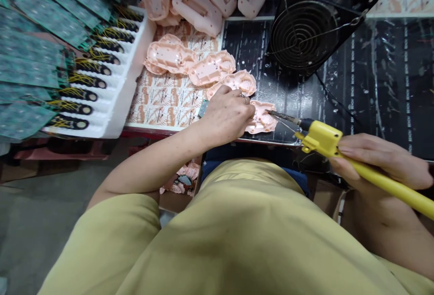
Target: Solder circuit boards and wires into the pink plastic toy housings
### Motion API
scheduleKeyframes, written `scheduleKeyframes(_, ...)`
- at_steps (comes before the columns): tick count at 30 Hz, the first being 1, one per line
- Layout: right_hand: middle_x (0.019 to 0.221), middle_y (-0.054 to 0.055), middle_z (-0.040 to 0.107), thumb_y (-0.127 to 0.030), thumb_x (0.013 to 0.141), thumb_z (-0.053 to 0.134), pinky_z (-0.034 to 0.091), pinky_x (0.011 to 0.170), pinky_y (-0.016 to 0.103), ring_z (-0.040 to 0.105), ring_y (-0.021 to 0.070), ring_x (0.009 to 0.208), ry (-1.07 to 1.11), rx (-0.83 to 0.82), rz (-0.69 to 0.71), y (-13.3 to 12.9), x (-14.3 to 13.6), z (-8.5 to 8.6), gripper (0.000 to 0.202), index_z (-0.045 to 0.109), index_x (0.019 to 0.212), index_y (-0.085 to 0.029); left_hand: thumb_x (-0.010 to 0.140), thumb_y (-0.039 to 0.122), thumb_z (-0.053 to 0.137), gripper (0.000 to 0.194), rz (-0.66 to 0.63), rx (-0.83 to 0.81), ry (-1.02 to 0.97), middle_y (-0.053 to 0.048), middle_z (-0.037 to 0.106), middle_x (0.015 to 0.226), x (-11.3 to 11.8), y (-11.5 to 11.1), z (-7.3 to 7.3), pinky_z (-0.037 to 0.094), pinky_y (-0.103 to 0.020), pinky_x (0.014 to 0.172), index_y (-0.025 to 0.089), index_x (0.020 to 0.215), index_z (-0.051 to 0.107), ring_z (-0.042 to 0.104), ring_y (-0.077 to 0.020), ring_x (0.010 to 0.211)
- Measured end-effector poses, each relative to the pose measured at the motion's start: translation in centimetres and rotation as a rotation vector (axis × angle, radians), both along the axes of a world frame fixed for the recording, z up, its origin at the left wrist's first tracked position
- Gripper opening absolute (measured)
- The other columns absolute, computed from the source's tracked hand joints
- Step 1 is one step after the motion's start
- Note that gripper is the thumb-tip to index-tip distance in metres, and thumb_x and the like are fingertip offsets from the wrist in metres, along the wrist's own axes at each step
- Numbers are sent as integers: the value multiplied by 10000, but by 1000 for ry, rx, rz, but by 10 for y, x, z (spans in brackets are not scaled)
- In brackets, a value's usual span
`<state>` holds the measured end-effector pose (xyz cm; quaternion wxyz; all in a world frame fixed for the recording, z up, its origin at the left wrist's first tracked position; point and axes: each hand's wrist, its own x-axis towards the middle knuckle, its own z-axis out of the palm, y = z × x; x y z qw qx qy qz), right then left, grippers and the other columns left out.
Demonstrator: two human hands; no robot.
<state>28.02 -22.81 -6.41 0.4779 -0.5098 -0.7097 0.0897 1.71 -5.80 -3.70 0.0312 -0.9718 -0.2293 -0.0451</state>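
Note:
A pink plastic shell (262, 118) lies open side up at the table's front edge. My left hand (228, 115) is closed, its fingers over the left end of this shell; what they pinch is hidden. My right hand (376, 157) is wrapped round a yellow soldering tool (325, 138), whose dark metal tip reaches the shell's right part. Just behind my left hand lies another pink shell (239, 82), with two more shells further back to the left.
A black fan (301, 37) stands behind the shells, its cable trailing right. At left, a white foam tray (127, 73) holds several wired black parts beside green circuit boards (34, 55). More pink housings (198, 8) are piled at the back.

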Motion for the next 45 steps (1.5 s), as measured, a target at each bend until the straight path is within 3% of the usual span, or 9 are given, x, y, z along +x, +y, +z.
scheduleKeyframes(4, 863, 22, 740, -85, 710, 834, 589, 617, 216, 705, 144, 735, 5, 159, 5, 6, -10, -7, 483, 701, 1155, -219, 897, 252, 524, 259, 5, -4, -1, -60, 669, 705, 0, 0, 0, 398, -387, 802, 168, 752, 721, 568, -215, 809)
scheduleKeyframes(12, 1010, 37, 760, -343, 765, 836, 638, 800, 323, 740, 211, 848, -2, 163, -201, 2, -20, -13, 554, 658, 1286, -274, 938, 269, 536, 270, 14, -12, -37, -79, 692, 723, -3, -5, 0, 397, -395, 771, 160, 775, 722, 593, -237, 805)
scheduleKeyframes(17, 967, 50, 761, -460, 831, 736, 619, 706, 259, 730, 182, 795, -65, 278, -120, 14, -20, -9, 537, 648, 1318, -251, 957, 285, 561, 267, -3, -16, -88, -79, 719, 783, -8, -8, -7, 401, -385, 786, 154, 782, 713, 614, -236, 853)
scheduleKeyframes(22, 960, 58, 759, -360, 763, 824, 608, 695, 236, 722, 174, 781, -114, 325, -64, 24, -19, -12, 605, 647, 1319, -200, 973, 276, 532, 282, -15, -32, -136, -62, 733, 817, -17, -5, -6, 422, -376, 805, 164, 793, 718, 631, -220, 846)
scheduleKeyframes(28, 997, 60, 762, -399, 868, 721, 613, 720, 255, 736, 182, 809, -82, 299, -73, 35, -27, -10, 537, 609, 1365, -230, 1008, 336, 477, 322, 225, -29, -208, -100, 742, 1117, -34, 23, -2, 462, -396, 904, 159, 1051, 742, 664, -249, 1006)
scheduleKeyframes(33, 833, -7, 750, -144, 859, 735, 569, 687, 180, 699, 113, 657, -345, 230, 50, 58, -42, -4, 517, 593, 1354, -197, 998, 438, 515, 475, 211, -72, -96, -190, 648, 1327, -26, 24, -16, 478, -444, 1013, 75, 1267, 660, 586, -328, 1259)
scheduleKeyframes(37, 822, -3, 717, -138, 802, 786, 590, 747, 239, 707, 152, 744, -505, 243, 80, 68, -42, -19, 380, 679, 1164, -175, 996, 446, 529, 474, 151, -126, -80, -195, 599, 1399, -23, 16, -23, 472, -472, 1062, 104, 1303, 644, 545, -331, 1327)
scheduleKeyframes(42, 767, -22, 698, -188, 847, 742, 623, 632, 275, 694, 180, 654, -519, 234, 144, 85, -34, -29, 693, 479, 1478, -298, 1009, 418, 509, 423, 59, -104, -227, -166, 577, 1436, -41, 22, -25, 473, -439, 1092, 133, 1278, 668, 543, -289, 1338)
scheduleKeyframes(45, 762, -12, 718, -187, 882, 690, 611, 509, 310, 676, 212, 562, -550, 229, 153, 91, -35, -17, 747, 366, 1533, -359, 983, 225, 512, 280, 174, -56, -195, -129, 715, 1200, -72, 36, -12, 544, -371, 935, 149, 1147, 725, 670, -231, 1101)
